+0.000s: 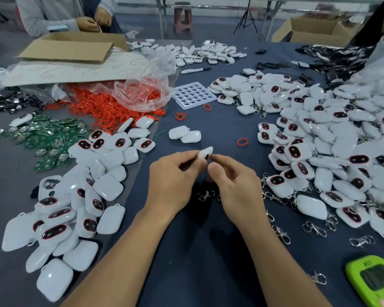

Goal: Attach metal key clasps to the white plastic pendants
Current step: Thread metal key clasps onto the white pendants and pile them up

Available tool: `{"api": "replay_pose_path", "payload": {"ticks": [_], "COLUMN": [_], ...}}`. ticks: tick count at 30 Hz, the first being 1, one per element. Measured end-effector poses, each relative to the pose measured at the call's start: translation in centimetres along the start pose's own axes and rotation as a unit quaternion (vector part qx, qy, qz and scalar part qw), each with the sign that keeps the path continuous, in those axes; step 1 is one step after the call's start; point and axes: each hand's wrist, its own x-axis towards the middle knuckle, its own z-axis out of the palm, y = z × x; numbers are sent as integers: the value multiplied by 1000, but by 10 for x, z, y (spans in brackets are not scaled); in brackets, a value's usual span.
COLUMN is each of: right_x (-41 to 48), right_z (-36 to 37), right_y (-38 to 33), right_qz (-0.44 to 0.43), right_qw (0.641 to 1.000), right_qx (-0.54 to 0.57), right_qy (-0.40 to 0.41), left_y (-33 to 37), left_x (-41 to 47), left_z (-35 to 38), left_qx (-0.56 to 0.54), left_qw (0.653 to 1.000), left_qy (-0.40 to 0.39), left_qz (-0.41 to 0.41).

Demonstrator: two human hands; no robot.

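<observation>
Spreading across the middle of the room is the dark surface (pixel 197 251), and on its right side sprawls the finished heap (pixel 341 151), white pendants with metal clasps already hanging off them. Smaller, on the left, lies the bare heap (pixel 75 207), with no clasps on those that I can see.

Between the two, the person's hands are up off the surface. The left hand (pixel 171 182) has its grip closed on one pendant (pixel 205 151), thumb and fingers pinching it so one end pokes up and away. The right hand (pixel 235 182) is set against the near end, thumb and forefinger curled into a tight pinch. Whether a clasp sits in that grip I cannot tell; the fingers hide it.

This looks like the threading step. To do it well, I'd say keep the pendant steady in the left hand, turn its little loop towards the right fingertips, and ease the ring through rather than forcing it, since that plastic loop looks thin. Spare clasps (pixel 205 194) lie on the surface just below the hands, close by for the next pick.
</observation>
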Motion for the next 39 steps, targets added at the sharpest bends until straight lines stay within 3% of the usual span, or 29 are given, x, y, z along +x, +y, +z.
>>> {"api": "replay_pose_path", "payload": {"ticks": [4,6,8,11,15,24,33,39], "right_x": [-1,0,1,3,6,2,2,-8], "right_z": [-2,-3,-5,-10,-12,-10,-11,-3], "right_y": [-4,-2,0,3,2,-5,1,1], "right_qz": [-16,-14,-6,17,31,26,-4,-77], "right_qw": [999,997,993,984,984,987,993,997], "right_qx": [41,74,106,155,163,152,119,-13], "right_qy": [3,23,57,86,63,43,24,6], "left_y": [4,3,2,0,1,-1,-4,1], "left_x": [-21,-24,-23,-25,-30,-25,-23,-22], "left_z": [1,-1,-5,-12,-13,-12,-9,-9], "left_qx": [30,58,96,119,189,126,112,21], "left_qw": [993,994,994,990,969,986,991,999], "left_qy": [-83,-36,-1,-78,-156,-98,-62,-22], "left_qz": [76,85,43,-13,16,-48,-46,-45]}}
